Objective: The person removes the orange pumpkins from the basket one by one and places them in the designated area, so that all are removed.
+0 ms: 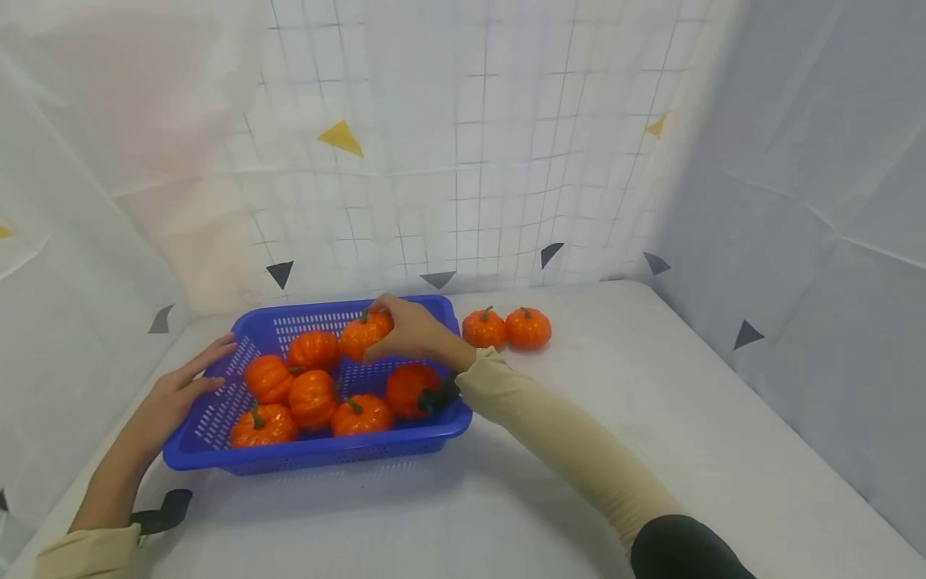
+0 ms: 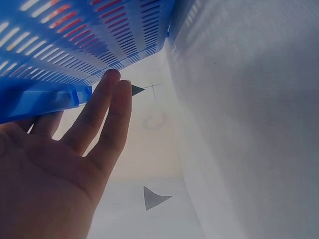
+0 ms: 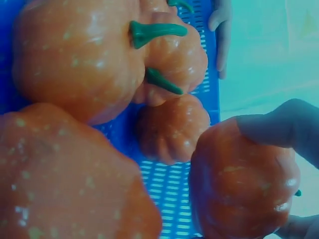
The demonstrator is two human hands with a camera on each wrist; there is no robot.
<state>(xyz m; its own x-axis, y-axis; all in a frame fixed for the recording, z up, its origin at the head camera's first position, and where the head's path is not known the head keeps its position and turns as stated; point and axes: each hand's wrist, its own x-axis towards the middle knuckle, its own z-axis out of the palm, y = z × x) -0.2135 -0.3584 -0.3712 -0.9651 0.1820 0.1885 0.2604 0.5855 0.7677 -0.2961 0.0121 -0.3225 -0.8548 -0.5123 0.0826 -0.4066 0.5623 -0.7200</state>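
A blue slotted basket [image 1: 217, 450] stands on the white table, with several small orange pumpkins in it. My right hand [image 1: 408, 328] reaches over the basket's far side and grips one pumpkin [image 1: 365, 334] with curled fingers; in the right wrist view that pumpkin [image 3: 241, 186] shows under a fingertip [image 3: 279, 127], above other pumpkins. My left hand [image 1: 184, 386] lies with straight fingers against the basket's left rim; the left wrist view shows its fingers [image 2: 107, 112] along the blue wall [image 2: 75, 45]. Two more pumpkins [image 1: 506, 328] sit on the table to the right of the basket.
White gridded sheets with small triangle marks wall in the table at the back and both sides. A black strap [image 1: 162, 512] lies near my left wrist. Bare white tabletop [image 1: 651, 418] stretches to the right of and in front of the basket.
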